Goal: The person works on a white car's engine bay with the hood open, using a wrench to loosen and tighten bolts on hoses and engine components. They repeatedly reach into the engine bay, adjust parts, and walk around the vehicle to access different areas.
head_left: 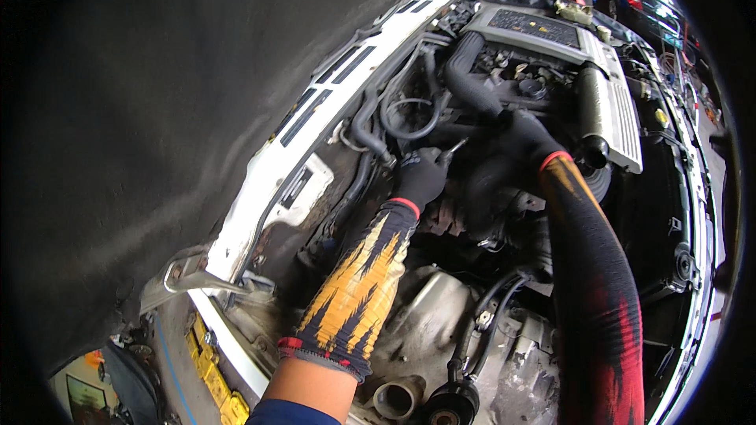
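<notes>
— In the head view, how many hands are there?

— Two, both in black gloves with red cuff edges: the left hand (420, 177) and the right hand (526, 140). Two sleeves go with them. The left sleeve (358, 279) is yellow-orange and black; the right sleeve (594, 283) is mostly black, orange near the cuff and red lower down.

— Count the rest around them.

— One metal tool (454, 150), one thick black hose (465, 75) curving down to the right hand, one thin looped hose (411, 136) ahead of the left hand, one intercooler (535, 27) with a dark core in a silver frame, and one open pipe (413, 390) by the lower edge.

— What does the tool look like, and where is it?

— Slim, shiny and grey, slanting up and to the right out of the left hand, inside the engine bay. That hand's grip is closed around it.

— And the right grip?

— I cannot tell. Its fingers merge with the dark parts near the hose's lower end, so whether it holds anything is unclear.

— What else is hard to make out?

— The tool's other end is hidden by the left glove, so its exact kind stays uncertain. Below the right hand everything is dark and blurred. The left forearm is cut off by the lower edge.
</notes>
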A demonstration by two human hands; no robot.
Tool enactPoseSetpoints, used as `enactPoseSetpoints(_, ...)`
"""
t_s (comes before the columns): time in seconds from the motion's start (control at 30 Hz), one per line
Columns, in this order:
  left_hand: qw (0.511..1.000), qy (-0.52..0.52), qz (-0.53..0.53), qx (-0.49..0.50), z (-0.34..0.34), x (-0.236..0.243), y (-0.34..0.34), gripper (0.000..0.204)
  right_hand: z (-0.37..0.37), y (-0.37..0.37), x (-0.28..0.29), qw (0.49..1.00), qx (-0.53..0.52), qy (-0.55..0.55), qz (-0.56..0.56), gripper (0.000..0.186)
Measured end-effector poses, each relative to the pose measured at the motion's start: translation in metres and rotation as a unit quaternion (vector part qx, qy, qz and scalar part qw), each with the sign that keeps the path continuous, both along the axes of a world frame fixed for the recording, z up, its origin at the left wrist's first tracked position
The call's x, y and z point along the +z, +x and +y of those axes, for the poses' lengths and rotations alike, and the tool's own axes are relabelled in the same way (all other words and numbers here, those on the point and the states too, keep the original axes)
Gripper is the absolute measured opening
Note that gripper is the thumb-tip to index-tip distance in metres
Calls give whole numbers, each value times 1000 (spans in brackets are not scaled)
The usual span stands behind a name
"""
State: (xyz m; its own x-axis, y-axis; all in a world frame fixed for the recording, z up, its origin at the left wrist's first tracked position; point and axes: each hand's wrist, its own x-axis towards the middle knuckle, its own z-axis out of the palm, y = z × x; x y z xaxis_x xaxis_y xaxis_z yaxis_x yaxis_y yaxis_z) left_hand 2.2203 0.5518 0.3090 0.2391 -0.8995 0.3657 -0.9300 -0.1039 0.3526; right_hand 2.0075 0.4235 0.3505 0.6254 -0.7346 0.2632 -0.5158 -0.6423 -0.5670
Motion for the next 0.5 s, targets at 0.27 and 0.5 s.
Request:
enactPoseSetpoints(0.27, 998, -38, 48, 1, 3, -12, -13, 30, -24, 0, -15, 994, 108, 8, -24, 52)
enactPoseSetpoints(0.5, 995, -86, -1, 52, 3, -34, -38, 14, -46, 4, -35, 991, 125, -52, -17, 61)
